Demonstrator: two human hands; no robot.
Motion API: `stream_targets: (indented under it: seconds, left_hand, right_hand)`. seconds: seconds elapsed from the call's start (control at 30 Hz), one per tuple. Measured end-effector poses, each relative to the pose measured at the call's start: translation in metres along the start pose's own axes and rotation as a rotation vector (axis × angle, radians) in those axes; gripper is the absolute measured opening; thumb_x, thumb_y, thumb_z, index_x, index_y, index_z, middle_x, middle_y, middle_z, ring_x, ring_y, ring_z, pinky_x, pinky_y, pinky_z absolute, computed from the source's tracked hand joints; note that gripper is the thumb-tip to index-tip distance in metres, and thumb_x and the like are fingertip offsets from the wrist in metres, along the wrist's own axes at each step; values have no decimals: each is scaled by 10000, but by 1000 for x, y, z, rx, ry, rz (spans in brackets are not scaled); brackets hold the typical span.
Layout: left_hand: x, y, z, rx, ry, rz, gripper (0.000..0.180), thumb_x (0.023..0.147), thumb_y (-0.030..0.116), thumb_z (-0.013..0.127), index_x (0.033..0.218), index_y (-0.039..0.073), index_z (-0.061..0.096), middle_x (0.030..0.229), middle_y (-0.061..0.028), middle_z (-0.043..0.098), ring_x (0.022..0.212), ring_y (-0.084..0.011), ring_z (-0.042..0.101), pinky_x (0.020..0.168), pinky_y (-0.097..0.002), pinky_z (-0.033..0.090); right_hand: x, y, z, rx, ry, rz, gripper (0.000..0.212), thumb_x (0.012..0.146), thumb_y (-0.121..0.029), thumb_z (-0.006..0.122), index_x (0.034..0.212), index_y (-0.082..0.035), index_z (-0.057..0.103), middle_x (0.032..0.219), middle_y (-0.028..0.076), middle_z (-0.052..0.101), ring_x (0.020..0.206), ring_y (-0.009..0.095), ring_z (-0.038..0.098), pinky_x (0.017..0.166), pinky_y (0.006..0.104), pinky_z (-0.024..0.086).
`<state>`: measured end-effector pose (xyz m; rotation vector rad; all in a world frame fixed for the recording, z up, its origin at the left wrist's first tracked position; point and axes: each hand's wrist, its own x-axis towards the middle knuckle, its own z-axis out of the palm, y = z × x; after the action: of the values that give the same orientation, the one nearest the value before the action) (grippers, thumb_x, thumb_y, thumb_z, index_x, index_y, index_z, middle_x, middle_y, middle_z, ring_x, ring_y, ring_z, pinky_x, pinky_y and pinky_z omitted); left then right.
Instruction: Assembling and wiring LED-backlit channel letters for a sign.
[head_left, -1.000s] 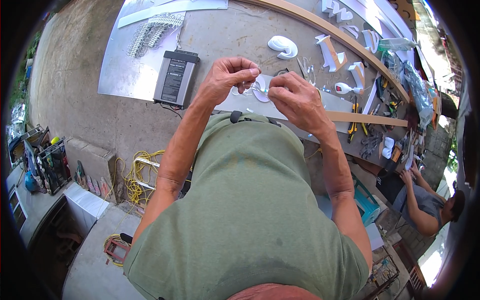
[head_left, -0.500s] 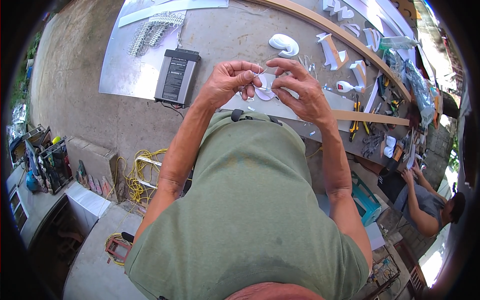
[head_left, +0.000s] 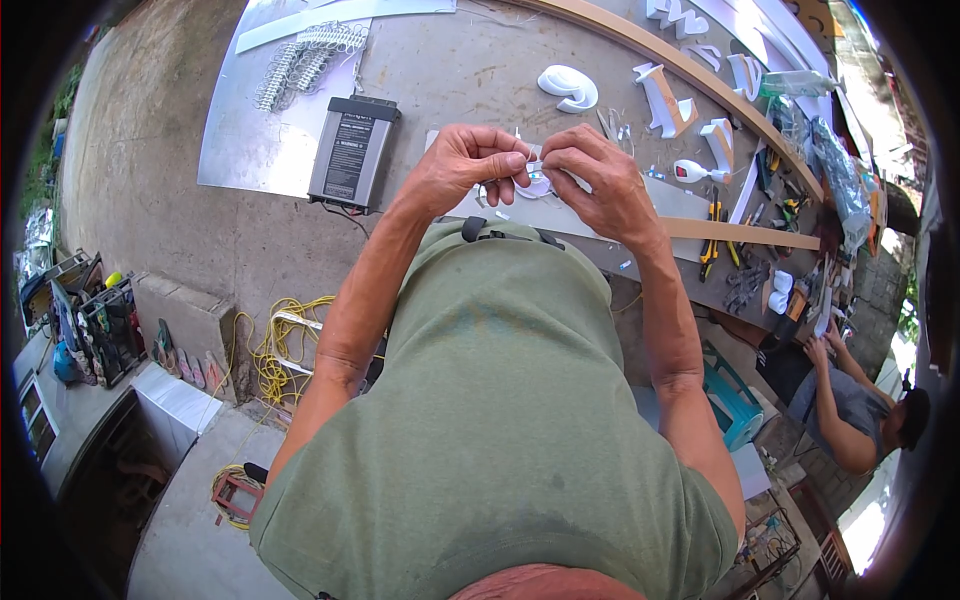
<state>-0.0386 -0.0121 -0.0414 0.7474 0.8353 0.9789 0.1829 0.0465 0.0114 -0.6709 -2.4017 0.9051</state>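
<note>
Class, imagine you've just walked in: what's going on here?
Someone in a green shirt is working with a fine strand. The left hand pinches it; the right hand is close by, its grip unclear. A curved white piece lies beyond them, and a grey box is to their left.

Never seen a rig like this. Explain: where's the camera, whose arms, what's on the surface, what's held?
No machine here, just a person's bare hands. The wide fisheye camera is worn on the head, looking down, so edges bend at the rim; the green shirt is the wearer's.

The left hand pinches a thin, pale strand, too fine to identify. The right hand is right beside it; its grip is unclear.

The grey work surface bears a grey-and-black box, a curved white piece and yellow-and-black hand tools. A co-worker is at the picture's right.
</note>
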Motion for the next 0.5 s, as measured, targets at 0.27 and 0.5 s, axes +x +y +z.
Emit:
stream_targets:
  seconds: [0.27,0.5]
  left_hand:
    - [-2,14,14,139,16,-18,233,891,135,772,1028,-47,722,789,-104,729,623,-123,679,504,-233,524]
    - [2,16,19,150,80,-16,190,897,144,766,982,-16,711,740,-52,675,593,-102,631,528,-237,507]
  right_hand:
    - [-5,0,0,-13,10,-11,138,817,0,696,911,-14,596,966,114,638,901,302,625,767,411,520]
    - [-4,-1,2,-31,75,-1,168,799,26,704,915,-33,598,963,95,644,893,287,636,745,396,522]
